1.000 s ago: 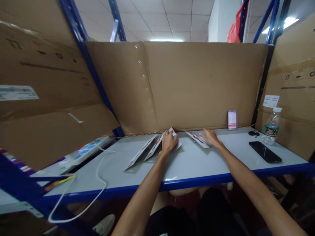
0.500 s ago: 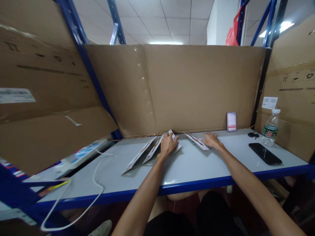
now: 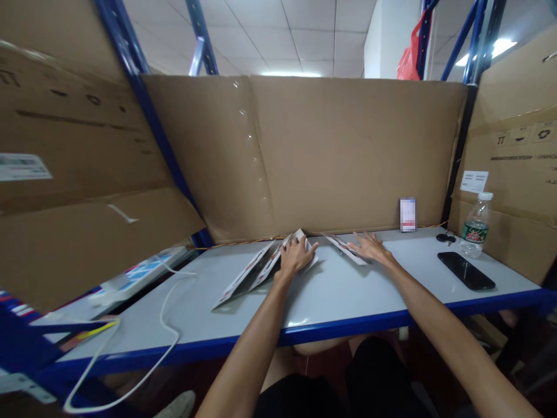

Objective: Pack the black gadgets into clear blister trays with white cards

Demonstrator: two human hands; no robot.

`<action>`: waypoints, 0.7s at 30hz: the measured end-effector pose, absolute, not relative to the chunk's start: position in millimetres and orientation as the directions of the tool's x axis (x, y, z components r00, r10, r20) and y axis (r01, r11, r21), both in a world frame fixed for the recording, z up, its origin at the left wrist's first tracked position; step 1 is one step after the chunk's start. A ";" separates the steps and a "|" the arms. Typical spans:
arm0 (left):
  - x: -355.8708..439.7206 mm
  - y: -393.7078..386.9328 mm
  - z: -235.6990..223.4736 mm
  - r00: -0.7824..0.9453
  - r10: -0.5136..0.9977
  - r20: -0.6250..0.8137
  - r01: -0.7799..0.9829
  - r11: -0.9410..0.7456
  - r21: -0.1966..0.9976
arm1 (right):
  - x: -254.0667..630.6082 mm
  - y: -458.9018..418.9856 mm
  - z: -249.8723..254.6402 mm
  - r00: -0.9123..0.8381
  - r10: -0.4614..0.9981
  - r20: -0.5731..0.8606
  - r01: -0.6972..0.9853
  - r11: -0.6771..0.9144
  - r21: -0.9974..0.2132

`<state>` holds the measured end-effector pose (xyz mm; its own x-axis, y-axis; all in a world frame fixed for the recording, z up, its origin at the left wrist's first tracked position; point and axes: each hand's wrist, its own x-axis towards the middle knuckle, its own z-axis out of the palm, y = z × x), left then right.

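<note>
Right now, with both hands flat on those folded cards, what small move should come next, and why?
Probably close the left hand on the top card of the fanned cards: it lies spread over them without a grip, while the right hand rests flat on the single card.

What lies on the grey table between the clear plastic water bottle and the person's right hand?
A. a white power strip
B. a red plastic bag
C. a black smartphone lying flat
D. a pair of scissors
C: a black smartphone lies flat on the grey table, to the left of and nearer than the clear plastic water bottle and to the right of the right hand.
</note>
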<state>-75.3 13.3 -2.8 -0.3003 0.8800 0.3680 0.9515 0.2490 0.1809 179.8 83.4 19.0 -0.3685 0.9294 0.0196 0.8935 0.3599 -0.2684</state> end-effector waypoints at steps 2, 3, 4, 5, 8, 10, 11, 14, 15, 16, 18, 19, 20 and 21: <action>-74.8 12.3 -2.9 -0.296 0.884 0.361 0.953 0.251 0.167 | 180.1 84.3 18.5 -0.374 0.928 0.000 0.894 0.360 -0.268; -74.4 11.8 -3.1 -0.294 0.886 0.358 0.954 0.251 0.162 | 180.1 84.8 18.0 -0.374 0.927 -0.006 0.894 0.359 -0.267; -74.0 11.3 -3.2 -0.291 0.888 0.355 0.955 0.251 0.157 | 180.0 85.4 17.4 -0.374 0.928 -0.007 0.895 0.359 -0.265; -73.5 10.8 -3.3 -0.289 0.890 0.353 0.956 0.250 0.152 | 179.9 86.0 16.7 -0.373 0.928 -0.004 0.896 0.359 -0.262; -72.5 10.1 -3.4 -0.287 0.894 0.344 0.957 0.251 0.146 | 179.3 87.8 13.8 -0.376 0.927 0.002 0.897 0.365 -0.251; -72.0 9.8 -3.2 -0.289 0.896 0.338 0.956 0.253 0.147 | 179.0 89.0 11.5 -0.383 0.924 0.002 0.896 0.372 -0.242; -71.9 9.6 -3.0 -0.290 0.896 0.336 0.956 0.254 0.148 | 178.8 89.7 10.4 -0.386 0.922 0.003 0.896 0.376 -0.238; -71.0 8.9 -2.3 -0.288 0.899 0.330 0.956 0.249 0.155 | 177.9 92.3 8.0 -0.395 0.919 0.003 0.896 0.385 -0.222; -70.5 8.6 -2.0 -0.285 0.899 0.331 0.957 0.245 0.158 | 177.5 93.6 7.5 -0.396 0.918 0.001 0.896 0.387 -0.217; -69.9 8.3 -1.6 -0.283 0.899 0.333 0.957 0.241 0.160 | 177.1 95.0 7.3 -0.396 0.918 -0.001 0.897 0.387 -0.212; -68.5 7.6 -0.6 -0.277 0.899 0.339 0.958 0.232 0.166 | 176.5 98.6 7.1 -0.389 0.921 -0.008 0.903 0.379 -0.205; -67.8 7.3 0.0 -0.275 0.900 0.339 0.959 0.229 0.170 | 176.5 100.6 7.1 -0.384 0.923 -0.011 0.905 0.374 -0.203; -67.1 7.0 0.5 -0.275 0.901 0.336 0.958 0.228 0.175 | 176.8 102.6 7.0 -0.380 0.925 -0.012 0.907 0.370 -0.201; -66.6 6.8 0.9 -0.278 0.902 0.329 0.956 0.229 0.181 | 177.3 104.4 6.8 -0.379 0.925 -0.014 0.908 0.369 -0.199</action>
